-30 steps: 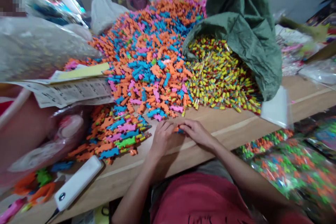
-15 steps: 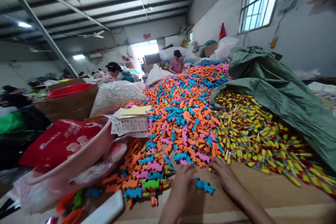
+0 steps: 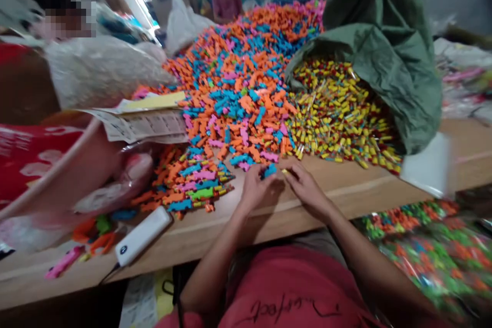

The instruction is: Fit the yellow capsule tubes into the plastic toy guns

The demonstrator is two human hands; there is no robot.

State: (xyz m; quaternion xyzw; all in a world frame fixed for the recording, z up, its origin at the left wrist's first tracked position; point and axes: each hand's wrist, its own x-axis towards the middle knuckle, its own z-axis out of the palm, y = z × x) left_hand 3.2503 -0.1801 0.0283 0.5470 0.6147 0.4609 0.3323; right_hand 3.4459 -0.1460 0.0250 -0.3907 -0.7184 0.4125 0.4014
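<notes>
In my left hand (image 3: 253, 189) is a blue plastic toy car (image 3: 270, 170), gripped between thumb and fingers above the wooden table. Close by on the right, my right hand (image 3: 307, 189) pinches a small yellow piece (image 3: 285, 171), its tip pointing toward the blue car. Just beyond both hands rises a big heap of orange, blue and pink toy cars (image 3: 238, 107). To the right of that heap lie many small yellow-and-red tubes (image 3: 342, 107). Left of my left hand, several cars with yellow-and-red ends (image 3: 196, 184) lie side by side in rows.
A green cloth sack (image 3: 400, 66) spills the tubes. On the left are a pink basin (image 3: 73, 164), printed sheets (image 3: 146, 125) and a white power bank (image 3: 144, 236) with a cable. Bags of coloured pieces (image 3: 434, 251) lie below the table's right side. Two people sit beyond the heap.
The view has tilted down. My left hand has picked up the blue car that lay on the table between my hands. My right hand has come back from the heap's edge with a yellow piece.
</notes>
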